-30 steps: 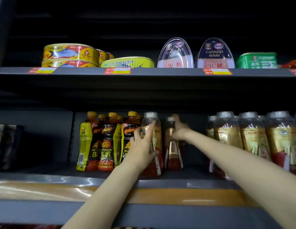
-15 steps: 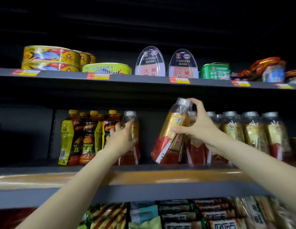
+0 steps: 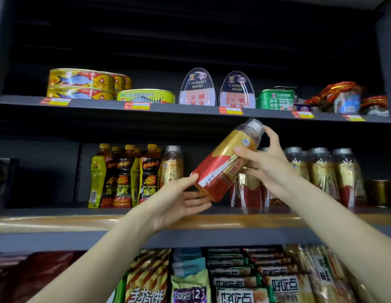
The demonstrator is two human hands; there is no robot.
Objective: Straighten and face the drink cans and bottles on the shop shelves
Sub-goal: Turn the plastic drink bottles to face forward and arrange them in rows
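While right hand (image 3: 271, 162) grips tilted bottle (image 3: 225, 162), left hand (image 3: 177, 204) fingers spread beneath

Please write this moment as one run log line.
right hand: grips tilted bottle | left hand: supports its base | bottle: off shelf

Gold-and-red drink bottle (image 3: 225, 162): clear plastic, grey cap, red lower label with white strip. Lifted off the middle shelf (image 3: 59, 221), tilted with cap up to the right, base down to the left, in front of the gap in the row.

Hi-Tiger bottles (image 3: 124, 178): yellow caps, black-and-yellow labels, upright, grouped at shelf left, labels forward.

Single gold-label bottle (image 3: 171, 166): grey cap, upright, just beside the Hi-Tiger group.

Gold-label row (image 3: 321, 173): grey caps, upright, at shelf right.
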